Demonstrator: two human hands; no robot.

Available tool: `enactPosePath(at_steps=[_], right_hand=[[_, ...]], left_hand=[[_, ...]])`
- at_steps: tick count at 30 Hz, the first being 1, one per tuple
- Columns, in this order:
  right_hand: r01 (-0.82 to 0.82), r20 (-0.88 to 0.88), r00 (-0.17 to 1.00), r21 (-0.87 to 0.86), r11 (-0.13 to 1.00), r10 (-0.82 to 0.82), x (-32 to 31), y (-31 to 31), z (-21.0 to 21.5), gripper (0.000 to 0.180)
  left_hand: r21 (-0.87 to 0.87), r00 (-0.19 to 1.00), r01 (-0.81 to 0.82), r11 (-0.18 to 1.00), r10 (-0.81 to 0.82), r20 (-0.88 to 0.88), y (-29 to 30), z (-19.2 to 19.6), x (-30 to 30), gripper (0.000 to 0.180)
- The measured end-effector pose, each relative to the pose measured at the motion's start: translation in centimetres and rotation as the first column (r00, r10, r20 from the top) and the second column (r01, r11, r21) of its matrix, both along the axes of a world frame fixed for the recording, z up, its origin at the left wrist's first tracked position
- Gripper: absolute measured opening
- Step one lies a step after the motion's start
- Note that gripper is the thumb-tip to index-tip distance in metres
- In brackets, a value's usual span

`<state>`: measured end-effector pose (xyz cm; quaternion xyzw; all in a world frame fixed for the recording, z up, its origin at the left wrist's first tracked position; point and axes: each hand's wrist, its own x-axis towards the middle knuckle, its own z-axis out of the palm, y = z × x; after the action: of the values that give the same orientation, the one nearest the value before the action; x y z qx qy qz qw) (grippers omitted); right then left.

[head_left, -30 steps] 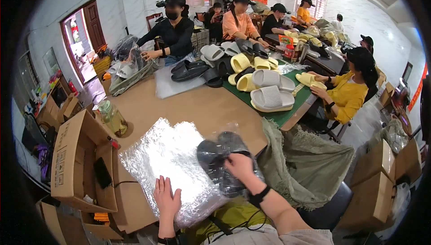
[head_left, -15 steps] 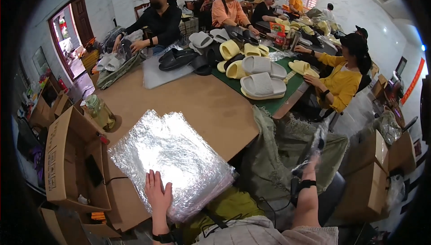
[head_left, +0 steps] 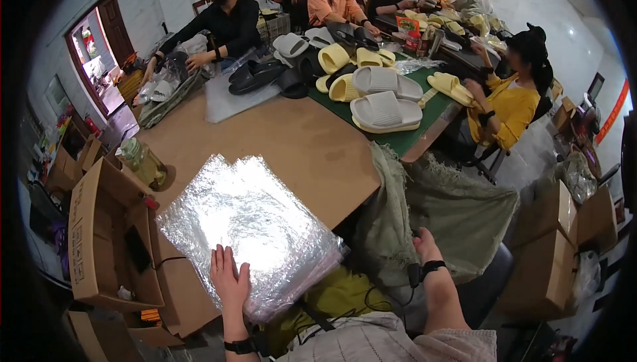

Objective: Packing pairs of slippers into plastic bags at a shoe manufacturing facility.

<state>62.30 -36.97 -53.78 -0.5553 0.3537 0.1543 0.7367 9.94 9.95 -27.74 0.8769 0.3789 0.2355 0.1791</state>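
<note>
My left hand [head_left: 229,281] lies flat, fingers spread, on the near edge of a stack of shiny clear plastic bags [head_left: 252,222] at the front of the brown table [head_left: 292,143]. My right hand [head_left: 424,246] is down to the right of the table, at the opening of a large green woven sack [head_left: 451,216]. Its fingers point into the sack and are partly hidden, so I cannot see whether they hold anything. A dark band is on each of my wrists.
Open cardboard boxes [head_left: 99,229] stand at my left, with a glass bottle [head_left: 142,161] beside them. Grey, yellow and black slippers [head_left: 378,100] cover the far table, partly on a green mat [head_left: 411,136]. Several people work around it. More boxes [head_left: 551,256] stand at the right.
My right hand carried a bagged pair of dark slippers off the bag stack to the right and down to the green sack; the package is no longer visible. My left hand stayed on the stack.
</note>
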Motion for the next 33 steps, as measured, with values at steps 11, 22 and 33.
enactPosePath(at_steps=[11, 22, 33], right_hand=[[-0.141, 0.805, 0.436, -0.380, 0.914, 0.402, -4.4, 25.1, 20.4, 0.025], [-0.365, 0.613, 0.380, -0.588, 0.722, 0.692, 13.2, 36.7, 32.5, 0.102], [-0.187, 0.462, 0.265, -0.836, 0.515, 0.846, -0.5, 49.8, 33.2, 0.088]], left_hand=[[0.059, 0.982, -0.158, 0.986, 0.163, -0.092, 0.3, 1.2, -4.6, 0.066], [0.056, 0.988, -0.144, 0.988, 0.146, -0.045, 0.1, 1.0, -4.4, 0.066], [0.053, 0.990, -0.137, 0.989, 0.138, -0.032, 0.0, 1.8, -4.4, 0.063]])
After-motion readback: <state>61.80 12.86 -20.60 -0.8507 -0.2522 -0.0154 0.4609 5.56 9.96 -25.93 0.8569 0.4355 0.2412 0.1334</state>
